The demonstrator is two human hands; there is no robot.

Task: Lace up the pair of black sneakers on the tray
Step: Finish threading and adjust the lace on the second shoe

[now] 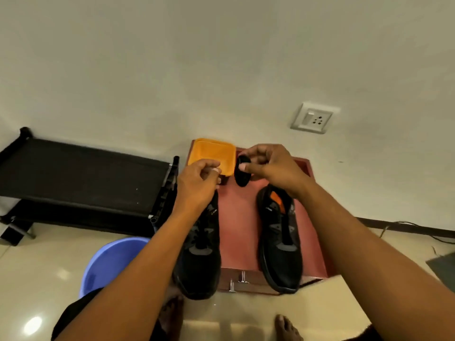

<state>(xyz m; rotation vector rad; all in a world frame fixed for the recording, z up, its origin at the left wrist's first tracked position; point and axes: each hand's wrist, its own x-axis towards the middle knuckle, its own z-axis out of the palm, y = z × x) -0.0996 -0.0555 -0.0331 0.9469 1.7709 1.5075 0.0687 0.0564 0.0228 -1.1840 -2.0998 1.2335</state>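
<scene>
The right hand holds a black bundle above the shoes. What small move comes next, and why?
Probably unwind the black bundle, likely a coiled lace, pinched in the right hand, drawing one end free with the left hand: it is rolled up, and the right sneaker shows no lace.

Both arms reach forward, left hand (pixel 199 183) curled thumb-to-finger, right hand (pixel 275 168) pinching a black bundle (pixel 242 179).
</scene>
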